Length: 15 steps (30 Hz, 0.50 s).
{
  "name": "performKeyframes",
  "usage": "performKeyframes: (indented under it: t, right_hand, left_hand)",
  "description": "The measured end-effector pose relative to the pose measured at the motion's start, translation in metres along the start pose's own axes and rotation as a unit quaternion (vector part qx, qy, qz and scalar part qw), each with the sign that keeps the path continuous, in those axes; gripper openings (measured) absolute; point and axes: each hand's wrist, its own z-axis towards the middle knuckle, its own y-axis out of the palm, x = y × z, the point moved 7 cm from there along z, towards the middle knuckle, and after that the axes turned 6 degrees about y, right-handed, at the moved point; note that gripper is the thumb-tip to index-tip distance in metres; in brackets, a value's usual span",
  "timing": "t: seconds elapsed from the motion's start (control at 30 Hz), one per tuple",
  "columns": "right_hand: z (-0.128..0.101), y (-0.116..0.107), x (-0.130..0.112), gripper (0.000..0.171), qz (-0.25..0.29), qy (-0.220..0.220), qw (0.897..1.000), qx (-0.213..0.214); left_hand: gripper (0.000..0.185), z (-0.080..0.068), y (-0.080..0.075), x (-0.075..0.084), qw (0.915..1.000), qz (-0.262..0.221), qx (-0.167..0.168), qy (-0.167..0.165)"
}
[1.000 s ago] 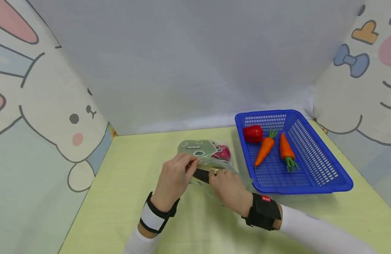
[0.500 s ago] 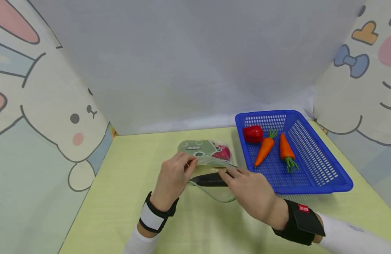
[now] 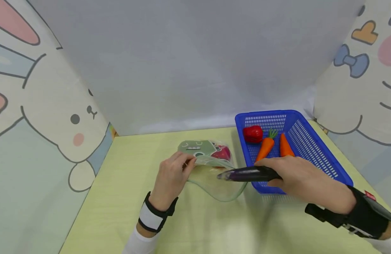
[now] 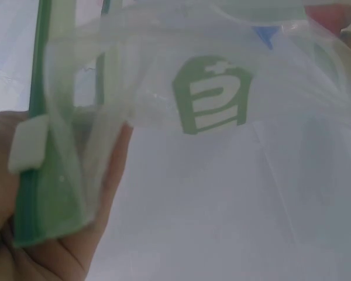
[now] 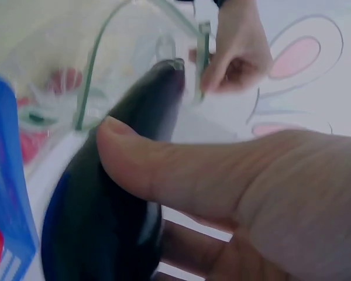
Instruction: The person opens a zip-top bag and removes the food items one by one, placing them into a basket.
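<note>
In the head view, my left hand (image 3: pixel 173 176) pinches the left edge of a clear zip bag (image 3: pixel 211 187) with a green print, lying with its mouth toward me. A white slider (image 4: pixel 29 143) sits on the green zip strip beside the left hand's fingers. Through the plastic at the bag's far end shows a red, rounded thing (image 3: pixel 222 152). My right hand (image 3: pixel 304 178) grips a dark purple eggplant (image 3: pixel 246 174) by one end, the thumb across it. Its free end points left, over the bag's mouth, while the gripped end overlaps the basket's near corner.
A blue plastic basket (image 3: pixel 336 173) stands on the right of the pale yellow table (image 3: pixel 138 155). Inside are a red bell pepper (image 3: pixel 253 134) and two carrots, one carrot (image 3: pixel 266 147) beside the pepper, the other carrot (image 3: pixel 285 146) partly behind the right hand. Printed panels rise around the table.
My right hand has moved right with the eggplant, from within the bag's mouth to the basket's near corner. The bag's mouth now spreads wider. My left hand keeps its place on the edge.
</note>
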Motion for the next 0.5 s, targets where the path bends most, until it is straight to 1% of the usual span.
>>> performKeyframes:
  t: [0.1,0.23,0.3,0.37,0.5]
  right_hand:
    - [-0.001,-0.012,0.019,0.048,-0.005,-0.007,1.000,0.019]
    - [0.003,-0.024,0.049,0.049,-0.022,0.001,0.999,0.035]
    - [0.007,-0.025,0.064,0.048,-0.031,0.003,0.999,0.031]
    - [0.012,-0.024,0.077,0.047,-0.039,-0.004,0.999,0.024]
    - [0.025,-0.014,0.100,0.045,-0.044,-0.020,0.999,-0.012]
  left_hand:
    - [0.007,0.000,0.000,0.000,1.0000,0.004,0.001,-0.001]
    - [0.008,0.000,0.001,0.000,1.0000,0.009,0.002,0.000]
    - [0.008,0.000,0.001,0.000,1.0000,0.009,0.001,-0.002]
    - [0.007,0.000,0.001,0.000,1.0000,0.006,-0.001,-0.005]
    - [0.006,0.000,0.002,0.001,0.9999,0.000,-0.008,-0.011]
